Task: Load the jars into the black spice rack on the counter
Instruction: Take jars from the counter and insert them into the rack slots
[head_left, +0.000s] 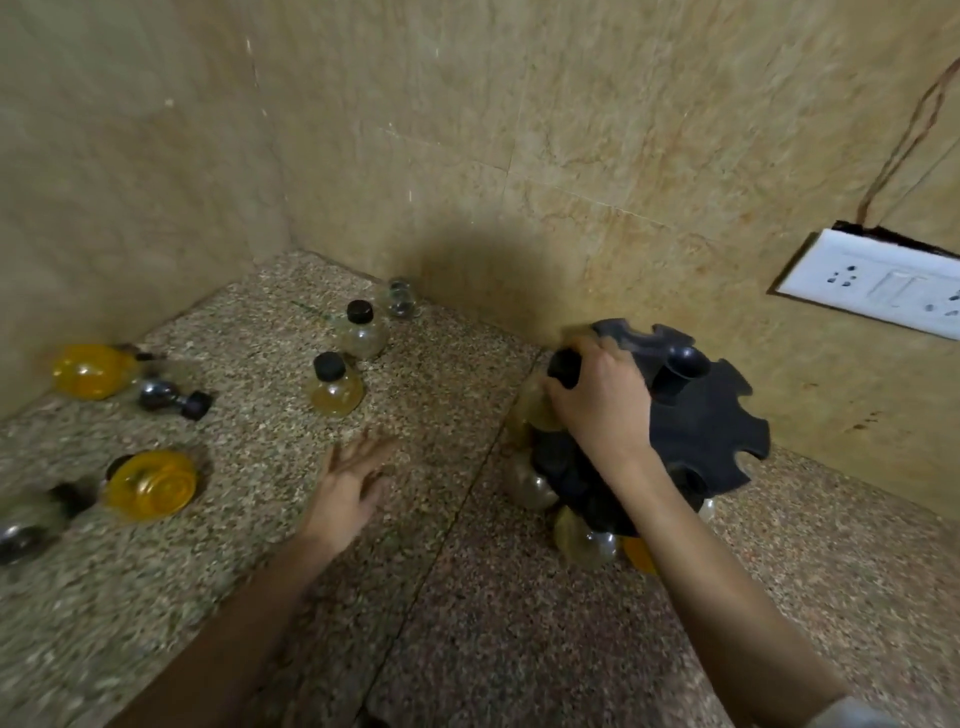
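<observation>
Nothing written could be read anywhere in the view. The white plastic switch-and-socket plate (878, 288) on the beige stone wall (571, 130) showed only pin holes and rockers, too blurred for any marking. The small round clear plastic jars with black caps (336, 384) on the speckled granite bench (441, 597) carried no legible label.

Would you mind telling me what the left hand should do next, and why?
Probably reach forward for the upright amber jar: the left hand is open and empty just short of it, while the right hand grips a capped jar at the black rack.
</observation>
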